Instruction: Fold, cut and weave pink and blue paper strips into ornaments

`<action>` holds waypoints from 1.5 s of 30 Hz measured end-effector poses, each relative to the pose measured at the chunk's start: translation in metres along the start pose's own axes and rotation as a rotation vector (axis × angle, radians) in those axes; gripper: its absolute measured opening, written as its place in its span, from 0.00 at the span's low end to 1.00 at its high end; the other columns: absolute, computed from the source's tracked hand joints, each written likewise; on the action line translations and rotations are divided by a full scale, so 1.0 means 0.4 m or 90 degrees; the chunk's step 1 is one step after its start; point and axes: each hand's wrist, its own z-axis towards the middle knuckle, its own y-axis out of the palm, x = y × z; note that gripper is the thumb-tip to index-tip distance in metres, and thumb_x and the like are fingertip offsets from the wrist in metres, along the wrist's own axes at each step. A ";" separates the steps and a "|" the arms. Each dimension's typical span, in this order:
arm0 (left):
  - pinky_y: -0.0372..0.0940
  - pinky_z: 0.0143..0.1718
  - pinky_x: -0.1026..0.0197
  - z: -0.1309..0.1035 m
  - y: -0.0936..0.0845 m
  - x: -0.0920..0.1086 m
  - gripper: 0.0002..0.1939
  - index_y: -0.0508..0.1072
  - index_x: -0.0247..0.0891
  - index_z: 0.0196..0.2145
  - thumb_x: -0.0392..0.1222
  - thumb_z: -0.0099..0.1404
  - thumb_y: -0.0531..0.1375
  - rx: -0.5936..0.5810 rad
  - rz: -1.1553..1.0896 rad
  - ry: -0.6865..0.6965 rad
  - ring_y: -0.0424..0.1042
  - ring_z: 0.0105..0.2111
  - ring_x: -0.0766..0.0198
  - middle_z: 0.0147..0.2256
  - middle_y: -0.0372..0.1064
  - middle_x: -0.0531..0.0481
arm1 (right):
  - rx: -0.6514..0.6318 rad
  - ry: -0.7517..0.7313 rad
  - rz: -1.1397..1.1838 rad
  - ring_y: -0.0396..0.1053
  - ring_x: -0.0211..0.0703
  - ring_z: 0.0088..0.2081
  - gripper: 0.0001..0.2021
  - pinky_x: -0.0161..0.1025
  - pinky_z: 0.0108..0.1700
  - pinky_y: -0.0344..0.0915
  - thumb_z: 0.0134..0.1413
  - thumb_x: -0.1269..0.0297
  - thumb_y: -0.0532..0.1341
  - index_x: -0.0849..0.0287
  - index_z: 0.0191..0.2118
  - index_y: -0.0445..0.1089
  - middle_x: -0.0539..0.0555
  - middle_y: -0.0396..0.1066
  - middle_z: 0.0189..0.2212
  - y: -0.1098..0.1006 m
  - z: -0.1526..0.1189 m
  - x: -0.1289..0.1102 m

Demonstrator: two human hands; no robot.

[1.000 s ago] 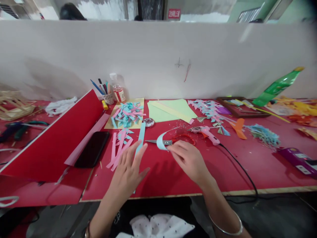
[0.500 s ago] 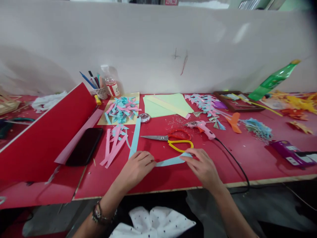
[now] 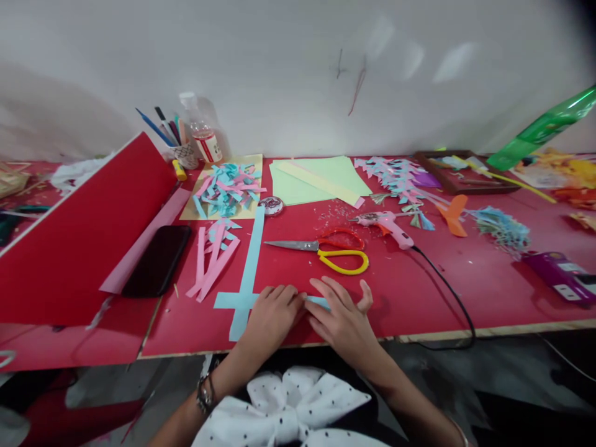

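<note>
A light blue paper strip (image 3: 226, 300) runs crosswise under my hands near the table's front edge. My left hand (image 3: 274, 315) grips the middle of it, fingers bent and close together. My right hand (image 3: 343, 315) pinches the same strip close to the left fingertips, its outer fingers raised and apart. The strip's far end pokes out beneath the right fingers; the fingertips hide the part between. A second light blue strip (image 3: 252, 254) lies lengthwise, crossing the first to the left of my left hand. Beyond my hands lie scissors (image 3: 321, 246) with red and yellow handles.
A pink glue gun (image 3: 384, 226) trails a black cord to the right. Pink strips (image 3: 212, 267) and a black phone (image 3: 158, 261) lie left. Farther back are cut paper pieces (image 3: 228, 189), green sheets (image 3: 298, 192), a pen cup (image 3: 185, 155) and a leaning green bottle (image 3: 540, 133).
My right hand has moved left along the strip to meet my left hand. The strip's left end now shows across the lengthwise strip. The view has tilted down slightly.
</note>
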 end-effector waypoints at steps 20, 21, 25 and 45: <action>0.58 0.31 0.64 -0.043 0.004 -0.061 0.10 0.71 0.38 0.32 0.41 0.63 0.50 0.055 -0.112 -0.014 0.65 0.31 0.65 0.30 0.69 0.51 | 0.045 -0.023 -0.008 0.63 0.40 0.40 0.09 0.43 0.50 0.41 0.56 0.71 0.51 0.57 0.35 0.68 0.53 0.70 0.39 0.029 0.018 -0.037; 0.58 0.31 0.63 -0.042 0.003 -0.060 0.10 0.71 0.38 0.32 0.40 0.63 0.50 0.053 -0.111 -0.013 0.65 0.31 0.65 0.30 0.69 0.51 | 0.071 -0.026 -0.013 0.63 0.40 0.42 0.09 0.44 0.51 0.40 0.56 0.70 0.52 0.57 0.35 0.69 0.53 0.70 0.40 0.028 0.018 -0.043; 0.58 0.31 0.63 -0.040 -0.001 -0.055 0.10 0.70 0.37 0.28 0.39 0.63 0.50 0.039 -0.104 -0.008 0.65 0.30 0.65 0.29 0.68 0.51 | 0.126 -0.022 -0.021 0.64 0.40 0.44 0.08 0.46 0.53 0.34 0.54 0.70 0.54 0.56 0.35 0.69 0.51 0.71 0.39 -0.002 0.022 -0.056; 0.54 0.28 0.64 -0.042 0.015 -0.080 0.09 0.68 0.38 0.28 0.39 0.63 0.51 0.093 -0.060 -0.018 0.64 0.27 0.66 0.26 0.67 0.54 | -0.084 0.071 0.195 0.62 0.40 0.31 0.08 0.36 0.35 0.54 0.55 0.67 0.53 0.60 0.31 0.68 0.51 0.68 0.28 0.042 0.050 -0.002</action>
